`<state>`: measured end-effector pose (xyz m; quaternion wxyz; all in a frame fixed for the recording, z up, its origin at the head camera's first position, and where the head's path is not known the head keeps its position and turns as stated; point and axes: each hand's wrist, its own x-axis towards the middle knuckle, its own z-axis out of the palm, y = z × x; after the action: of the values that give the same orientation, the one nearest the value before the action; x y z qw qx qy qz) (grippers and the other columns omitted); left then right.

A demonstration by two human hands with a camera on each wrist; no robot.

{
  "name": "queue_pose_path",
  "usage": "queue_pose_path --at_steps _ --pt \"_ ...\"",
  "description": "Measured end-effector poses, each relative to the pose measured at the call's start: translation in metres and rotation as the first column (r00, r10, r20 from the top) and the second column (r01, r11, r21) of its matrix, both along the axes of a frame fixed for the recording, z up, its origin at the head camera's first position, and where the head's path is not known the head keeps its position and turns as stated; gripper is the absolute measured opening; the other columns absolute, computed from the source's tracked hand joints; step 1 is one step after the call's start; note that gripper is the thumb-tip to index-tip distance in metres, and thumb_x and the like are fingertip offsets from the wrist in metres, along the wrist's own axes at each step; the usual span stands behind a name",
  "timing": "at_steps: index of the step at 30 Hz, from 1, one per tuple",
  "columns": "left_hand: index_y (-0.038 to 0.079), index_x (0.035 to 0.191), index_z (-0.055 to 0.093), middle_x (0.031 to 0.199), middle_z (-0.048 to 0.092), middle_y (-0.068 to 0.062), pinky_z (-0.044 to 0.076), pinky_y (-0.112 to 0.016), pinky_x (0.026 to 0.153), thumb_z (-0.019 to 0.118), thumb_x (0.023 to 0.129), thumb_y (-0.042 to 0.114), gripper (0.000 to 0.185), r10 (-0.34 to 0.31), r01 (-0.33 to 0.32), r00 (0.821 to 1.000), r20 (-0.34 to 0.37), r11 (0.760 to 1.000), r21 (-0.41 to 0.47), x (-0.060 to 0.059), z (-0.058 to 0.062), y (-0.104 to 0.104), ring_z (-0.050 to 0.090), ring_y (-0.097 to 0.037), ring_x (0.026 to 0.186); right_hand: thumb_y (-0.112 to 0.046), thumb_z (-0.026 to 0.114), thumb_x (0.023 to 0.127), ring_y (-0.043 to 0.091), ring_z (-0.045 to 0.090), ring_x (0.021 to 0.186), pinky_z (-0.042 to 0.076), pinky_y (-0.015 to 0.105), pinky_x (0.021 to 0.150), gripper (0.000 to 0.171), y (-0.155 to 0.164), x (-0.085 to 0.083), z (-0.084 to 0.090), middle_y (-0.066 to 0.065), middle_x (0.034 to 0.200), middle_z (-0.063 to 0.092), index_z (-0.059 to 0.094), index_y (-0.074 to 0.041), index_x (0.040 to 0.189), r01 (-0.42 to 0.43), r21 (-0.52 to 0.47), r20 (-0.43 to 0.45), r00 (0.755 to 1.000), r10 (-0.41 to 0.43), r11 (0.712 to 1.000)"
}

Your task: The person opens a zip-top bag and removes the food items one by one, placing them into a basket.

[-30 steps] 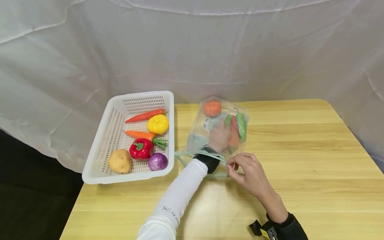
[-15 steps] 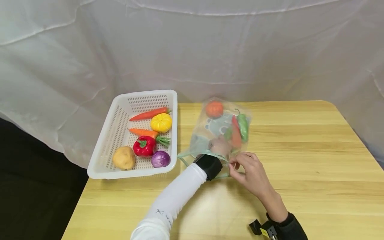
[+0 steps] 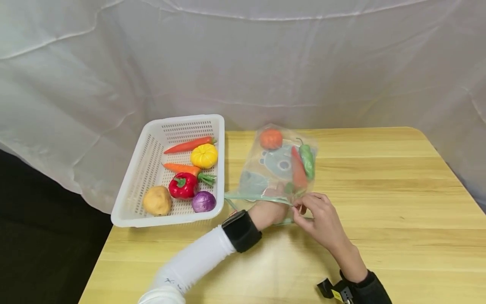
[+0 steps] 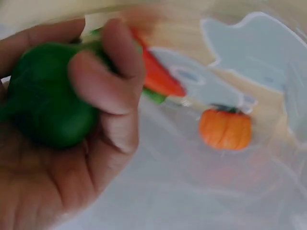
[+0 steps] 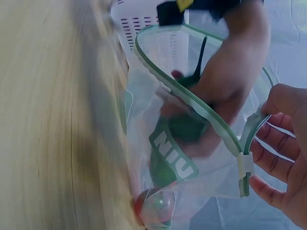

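Bag [image 3: 279, 169] lies on the table [image 3: 379, 211] right of the basket [image 3: 152, 147], thin, floppy and slick, I'd guess. Left hand [image 4: 62, 129] is inside its mouth, curled round a green veg [image 4: 45, 108], light hard plastic by the look. Right hand [image 3: 320, 219] pinches the zip rim [image 5: 242, 172], probably the only stiff spot to hold.

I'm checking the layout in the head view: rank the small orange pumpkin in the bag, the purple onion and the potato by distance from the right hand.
From the right hand:
1. Small orange pumpkin, at the bag's far end.
2. Purple onion, basket's near right corner.
3. Potato, basket's near left.
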<state>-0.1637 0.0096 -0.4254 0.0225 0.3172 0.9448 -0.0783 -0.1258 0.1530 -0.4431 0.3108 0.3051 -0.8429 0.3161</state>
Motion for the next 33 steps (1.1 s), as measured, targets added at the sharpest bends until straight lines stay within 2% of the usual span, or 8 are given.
queue_pose_path --at_steps 2,4,5,11,14,21,29,33 --pt "0.022 0.107 0.059 0.11 0.058 -0.001 0.048 -0.028 0.088 0.052 0.09 0.026 0.019 -0.088 0.081 0.986 -0.138 0.995 -0.058 0.009 0.001 -0.008 0.055 -0.014 0.102 -0.009 0.057 0.076 0.009 0.052 0.063 0.042 0.031 0.076 0.005 0.001 0.0 -0.001 -0.005 0.066 0.059 0.061 -0.011 0.075 -0.001 -0.005 0.022 1.0 0.001 1.0" --pt "0.025 0.111 0.059 0.113 0.06 -0.002 0.048 -0.032 0.089 0.053 0.09 0.025 0.021 -0.128 0.118 0.976 -0.178 0.991 -0.069 0.018 0.004 -0.018 0.056 -0.016 0.106 -0.013 0.055 0.08 0.009 0.052 0.063 0.041 0.031 0.077 0.008 0.001 0.001 -0.002 -0.004 0.067 0.06 0.061 -0.012 0.075 -0.001 -0.008 0.045 0.999 0.002 1.0" --pt "0.027 0.116 0.057 0.113 0.062 -0.002 0.05 -0.033 0.087 0.054 0.091 0.024 0.025 -0.127 0.117 0.982 -0.143 0.991 -0.071 0.026 0.014 -0.023 0.057 -0.018 0.105 -0.014 0.054 0.081 0.009 0.052 0.063 0.041 0.031 0.078 0.009 0.001 0.001 -0.002 -0.004 0.067 0.061 0.061 -0.012 0.075 -0.003 -0.01 0.057 0.998 0.004 1.0" --pt "0.037 0.141 0.032 0.116 0.062 -0.01 0.053 -0.037 0.078 0.06 0.088 0.022 0.062 -0.054 0.062 0.994 0.099 0.995 -0.075 0.047 0.032 -0.053 0.063 -0.026 0.093 -0.014 0.054 0.082 0.009 0.051 0.061 0.041 0.03 0.077 0.01 0.001 0.0 -0.004 -0.003 0.068 0.062 0.061 -0.011 0.076 -0.011 -0.004 0.065 0.998 0.011 1.0" --pt "0.033 0.145 0.028 0.122 0.058 -0.011 0.052 -0.037 0.084 0.061 0.087 0.023 0.067 -0.054 0.059 0.993 0.104 0.997 -0.05 0.054 0.037 -0.069 0.061 -0.027 0.1 -0.014 0.054 0.082 0.01 0.051 0.061 0.041 0.03 0.077 0.01 0.0 -0.001 -0.004 -0.003 0.067 0.062 0.061 -0.011 0.075 -0.011 -0.004 0.068 0.998 0.011 1.0" --pt "0.022 0.133 0.048 0.117 0.058 -0.006 0.049 -0.041 0.087 0.064 0.084 0.019 0.051 -0.064 0.06 0.997 0.045 0.995 0.083 0.065 0.047 -0.108 0.058 -0.024 0.103 -0.008 0.058 0.076 0.009 0.052 0.063 0.041 0.03 0.077 0.005 -0.001 -0.003 -0.004 -0.005 0.068 0.062 0.061 -0.012 0.075 -0.022 -0.016 0.046 0.999 0.023 1.0" --pt "0.022 0.12 0.057 0.108 0.061 -0.003 0.045 -0.049 0.09 0.072 0.064 -0.002 0.062 0.094 -0.064 0.991 -0.098 0.96 0.273 0.07 0.054 -0.152 0.058 -0.025 0.101 -0.017 0.053 0.085 0.01 0.051 0.063 0.041 0.031 0.08 0.014 0.002 -0.001 -0.005 -0.004 0.068 0.062 0.062 -0.012 0.077 -0.01 -0.017 0.085 0.996 0.012 1.0" --pt "0.019 0.117 0.06 0.11 0.062 -0.007 0.041 -0.054 0.09 0.071 0.061 -0.007 0.062 0.219 -0.182 0.972 -0.089 0.932 0.313 0.065 0.056 -0.175 0.057 -0.031 0.103 -0.011 0.056 0.08 0.008 0.051 0.062 0.042 0.032 0.077 0.007 0.003 -0.003 -0.004 -0.004 0.068 0.062 0.062 -0.012 0.076 -0.01 -0.023 0.037 0.999 0.011 1.0"
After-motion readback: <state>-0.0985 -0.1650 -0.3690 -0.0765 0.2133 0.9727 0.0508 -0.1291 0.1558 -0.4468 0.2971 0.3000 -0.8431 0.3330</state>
